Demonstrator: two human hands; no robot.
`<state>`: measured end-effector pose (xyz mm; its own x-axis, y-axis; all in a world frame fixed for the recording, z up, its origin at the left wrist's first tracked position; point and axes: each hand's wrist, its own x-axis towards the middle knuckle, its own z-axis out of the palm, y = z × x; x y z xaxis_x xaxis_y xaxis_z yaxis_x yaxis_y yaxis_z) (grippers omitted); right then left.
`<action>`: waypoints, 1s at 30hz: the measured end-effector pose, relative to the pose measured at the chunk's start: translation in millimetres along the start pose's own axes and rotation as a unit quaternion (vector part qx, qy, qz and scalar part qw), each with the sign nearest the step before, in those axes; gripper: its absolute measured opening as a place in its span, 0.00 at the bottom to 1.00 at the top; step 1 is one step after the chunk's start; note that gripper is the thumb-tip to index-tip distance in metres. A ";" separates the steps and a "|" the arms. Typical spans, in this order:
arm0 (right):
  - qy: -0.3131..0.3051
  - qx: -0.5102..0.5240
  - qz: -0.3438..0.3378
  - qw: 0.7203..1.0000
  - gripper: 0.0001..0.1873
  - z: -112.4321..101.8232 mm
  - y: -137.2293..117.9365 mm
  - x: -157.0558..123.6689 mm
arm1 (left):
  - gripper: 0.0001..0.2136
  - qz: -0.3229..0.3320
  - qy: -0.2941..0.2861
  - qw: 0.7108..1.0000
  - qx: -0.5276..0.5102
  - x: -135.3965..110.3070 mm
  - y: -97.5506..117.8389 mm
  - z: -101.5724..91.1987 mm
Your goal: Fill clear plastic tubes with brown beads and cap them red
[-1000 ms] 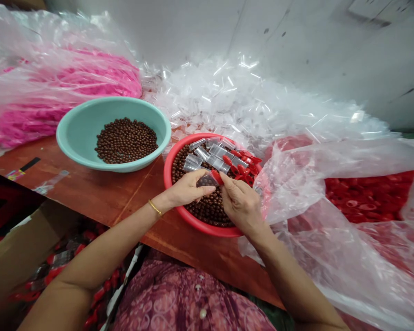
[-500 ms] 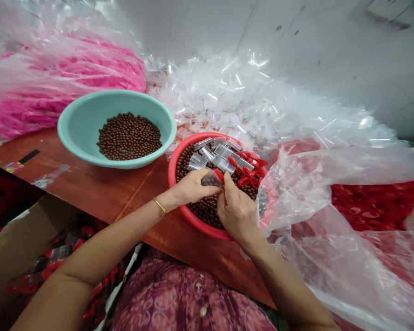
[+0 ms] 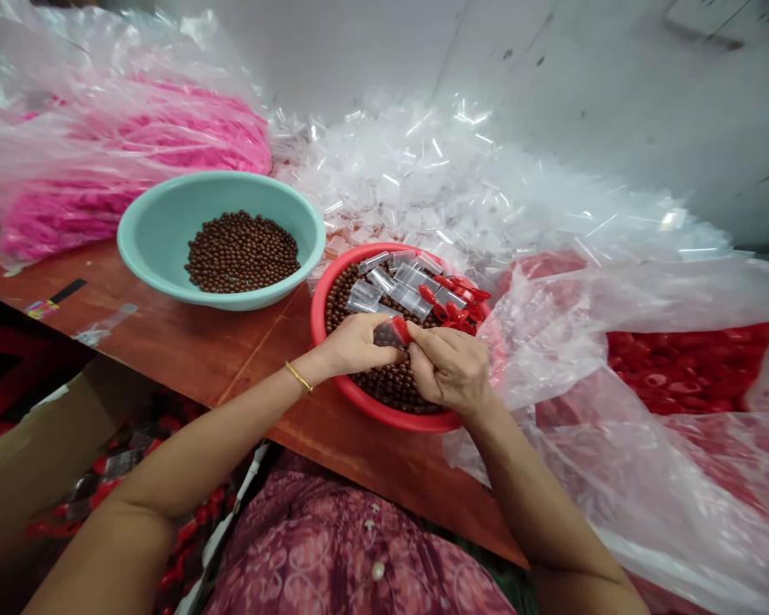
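Observation:
Over a red bowl (image 3: 333, 286) full of small brown balls, both my hands meet on one small clear tube (image 3: 388, 333) filled with brown balls. My left hand (image 3: 352, 343) grips the tube's body. My right hand (image 3: 449, 366) pinches a red cap (image 3: 402, 329) against the tube's end. Several empty clear tubes (image 3: 397, 282) and loose red caps (image 3: 458, 303) lie on the balls at the bowl's far side.
A teal bowl (image 3: 160, 231) with brown balls stands to the left on the wooden table (image 3: 231, 350). Behind are a bag of pink parts (image 3: 134, 162) and a heap of clear tubes (image 3: 454, 188). A bag of red caps (image 3: 685, 367) lies right. A cardboard box (image 3: 44, 461) sits below left.
Both hands stayed together on the tube over the red bowl; the right hand curled tighter around the red cap. The view shifted slightly.

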<state>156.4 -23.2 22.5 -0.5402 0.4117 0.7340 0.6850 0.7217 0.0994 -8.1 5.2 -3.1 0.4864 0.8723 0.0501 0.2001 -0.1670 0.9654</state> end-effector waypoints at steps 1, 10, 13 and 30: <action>0.003 -0.016 -0.007 1.000 0.10 1.6 -2.3 1.3 | 0.07 0.000 0.002 1.000 -0.009 -0.2 0.6 -0.4; -0.005 0.007 0.059 0.998 0.14 4.4 -16.5 -3.7 | 0.09 -0.028 -0.043 0.992 -0.119 -0.6 4.1 -0.7; -0.021 0.117 0.103 0.988 0.13 -1.8 -8.6 -3.4 | 0.11 -0.047 -0.051 0.994 -0.085 -0.7 5.0 -0.1; -0.104 0.515 0.490 0.695 0.48 39.9 -7.2 17.3 | 0.11 0.009 -0.084 0.928 0.362 -9.7 19.4 4.1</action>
<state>122.6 0.9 7.7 -0.1925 0.9812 -0.0139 0.1170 0.0089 -0.9931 -5.5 -8.3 14.1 0.6092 0.7923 -0.0339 0.6796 -0.4995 0.5373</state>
